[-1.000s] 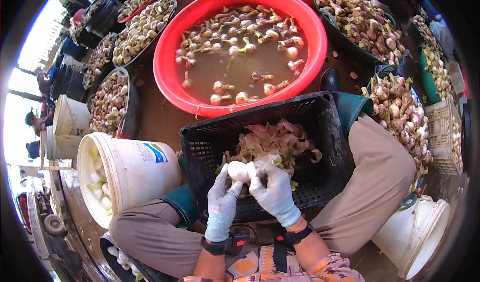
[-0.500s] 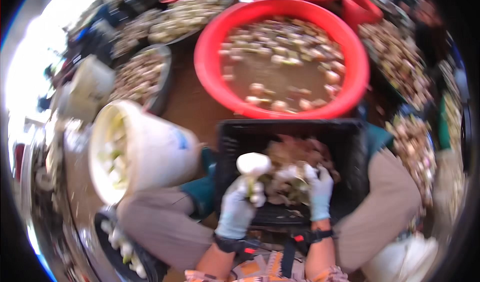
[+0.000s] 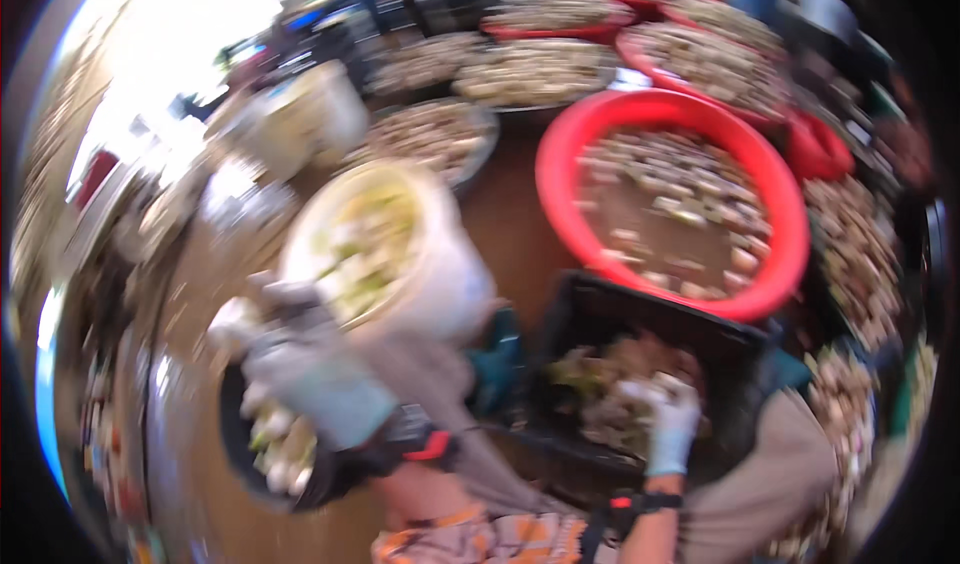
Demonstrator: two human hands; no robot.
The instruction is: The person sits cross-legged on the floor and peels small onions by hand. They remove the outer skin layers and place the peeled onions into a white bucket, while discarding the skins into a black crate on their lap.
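My left hand (image 3: 320, 379), in a pale glove and smeared by motion, reaches left above a black tub (image 3: 236, 442) that holds white bulbs (image 3: 283, 449). A white bulb (image 3: 235, 324), like a peeled onion or garlic head, sits at its fingers, which look closed round it. My right hand (image 3: 674, 419), gloved too, is over the black crate (image 3: 650, 304) between my knees. Its fingers are curled, and blur hides what they hold, if anything. Brownish peelings (image 3: 625, 429) lie in the crate beneath it.
A tilted white bucket (image 3: 450, 274) with pale green-white pieces leans by my left knee. Past the crate stands a red basin (image 3: 560, 179) with bulbs in murky water. Tubs of bulbs (image 3: 545, 69) fill the back, and more bulbs (image 3: 850, 254) are heaped at right.
My left hand has gone from over the crate to the far left with the white bulb. My right hand stays at the crate. The view has swung left.
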